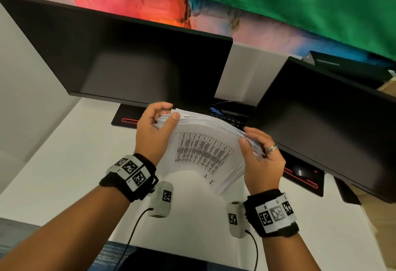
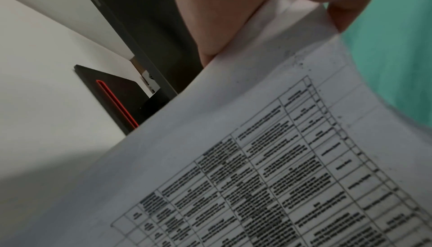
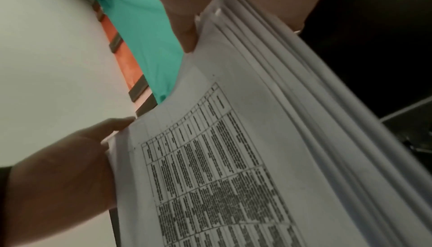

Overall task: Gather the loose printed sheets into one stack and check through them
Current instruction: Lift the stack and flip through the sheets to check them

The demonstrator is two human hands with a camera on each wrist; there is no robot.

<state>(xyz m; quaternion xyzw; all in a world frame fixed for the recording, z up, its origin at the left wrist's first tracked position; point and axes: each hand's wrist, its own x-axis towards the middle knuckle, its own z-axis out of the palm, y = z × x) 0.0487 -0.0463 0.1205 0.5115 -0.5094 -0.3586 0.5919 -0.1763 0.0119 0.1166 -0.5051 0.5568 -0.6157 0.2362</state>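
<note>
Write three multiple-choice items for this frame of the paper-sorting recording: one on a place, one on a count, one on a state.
1. Where is the stack of sheets?
A. Flat on the desk
B. Held up between both hands
C. On a monitor stand

2. How many dark monitors stand behind the hands?
A. One
B. Two
C. Three

3. What state is the stack in?
A. Bowed, edges fanned
B. Rolled into a tube
C. Torn in half

Answers:
1 B, the left hand and right hand grip opposite edges above the white desk.
2 B, left monitor and right monitor.
3 A, the right wrist view shows separated sheet edges.
</note>
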